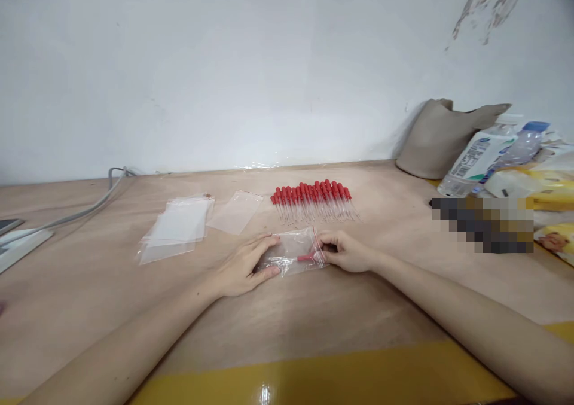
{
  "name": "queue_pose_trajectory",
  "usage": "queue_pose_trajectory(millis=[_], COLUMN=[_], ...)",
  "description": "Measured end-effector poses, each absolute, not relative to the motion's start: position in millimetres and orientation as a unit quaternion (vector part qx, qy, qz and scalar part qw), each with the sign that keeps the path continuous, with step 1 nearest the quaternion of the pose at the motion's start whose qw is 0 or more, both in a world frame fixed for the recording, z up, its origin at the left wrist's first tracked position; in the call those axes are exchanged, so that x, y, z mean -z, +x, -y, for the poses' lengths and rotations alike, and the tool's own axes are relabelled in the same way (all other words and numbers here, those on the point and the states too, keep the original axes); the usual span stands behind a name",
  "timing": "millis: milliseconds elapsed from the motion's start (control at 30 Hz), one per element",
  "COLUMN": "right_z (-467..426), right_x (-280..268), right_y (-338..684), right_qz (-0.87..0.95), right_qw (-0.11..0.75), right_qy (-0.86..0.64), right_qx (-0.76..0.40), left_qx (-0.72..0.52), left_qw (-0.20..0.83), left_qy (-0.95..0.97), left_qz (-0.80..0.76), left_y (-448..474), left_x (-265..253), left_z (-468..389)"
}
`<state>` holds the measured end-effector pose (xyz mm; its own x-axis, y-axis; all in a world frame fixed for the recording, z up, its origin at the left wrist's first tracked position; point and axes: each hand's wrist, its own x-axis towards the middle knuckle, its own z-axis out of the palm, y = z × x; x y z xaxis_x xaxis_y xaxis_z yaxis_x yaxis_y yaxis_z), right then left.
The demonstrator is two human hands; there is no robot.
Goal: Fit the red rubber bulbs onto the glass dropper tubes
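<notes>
A clear zip-lock bag lies on the table between my hands. Inside it is a dropper with a red rubber bulb, its thin clear stem pointing left. My left hand holds the bag's left end, with the thumb at the near edge and the fingers at the far edge. At the bag's right end, beside its red zip line, my right hand pinches the bulb end of the dropper; its fingertips are partly hidden by plastic. Just beyond the bag lies a row of several red-bulbed droppers, stems toward me.
A stack of clear bags lies left, with another flat bag beside it. A grey cable runs at far left. On the right stand a grey-brown container, plastic bottles and yellow packaging. A wall closes the back.
</notes>
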<state>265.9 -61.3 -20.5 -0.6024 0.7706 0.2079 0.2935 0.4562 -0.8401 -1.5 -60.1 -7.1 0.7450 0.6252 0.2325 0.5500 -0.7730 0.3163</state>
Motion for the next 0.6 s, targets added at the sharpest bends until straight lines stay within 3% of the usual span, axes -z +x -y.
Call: queue_pose_trajectory(millis=[433,600], right_z=[60,53], right_x=[19,20], right_y=[273,277], right_qz=[0.834,0.794], right_qw=[0.271,0.317], right_qy=[-0.294,-0.359], right_qx=[-0.381,-0.373], left_qx=[-0.148,-0.15], left_qw=[0.14,0.155], left_qy=[0.929,0.926], left_qz=[-0.309,-0.309], left_y=[-1,-1], left_x=[3,1], left_z=[61,62])
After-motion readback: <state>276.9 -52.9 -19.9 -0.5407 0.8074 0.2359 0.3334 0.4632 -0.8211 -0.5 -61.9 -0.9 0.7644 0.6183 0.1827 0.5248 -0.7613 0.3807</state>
